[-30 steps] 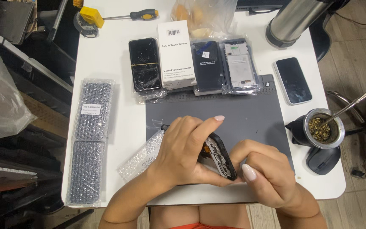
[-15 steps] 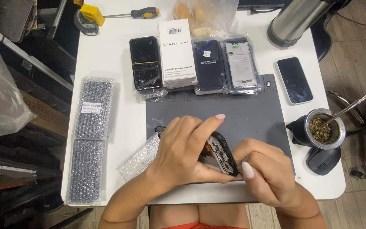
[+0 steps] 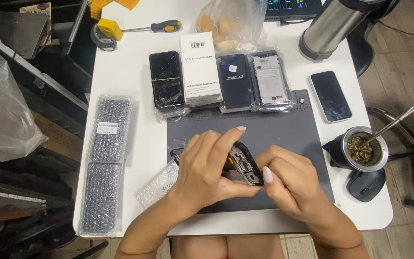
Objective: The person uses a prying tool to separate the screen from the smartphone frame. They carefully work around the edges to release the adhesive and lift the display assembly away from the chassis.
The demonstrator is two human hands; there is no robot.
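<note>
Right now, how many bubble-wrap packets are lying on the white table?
3. Two long ones lie end to end along the table's left edge, upper and lower. A smaller one pokes out under the left hand. Others may be hidden.

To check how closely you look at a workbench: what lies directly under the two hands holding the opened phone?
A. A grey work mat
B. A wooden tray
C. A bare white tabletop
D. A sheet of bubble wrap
A: the left hand and right hand hold the opened phone above the grey work mat on the white table.
</note>
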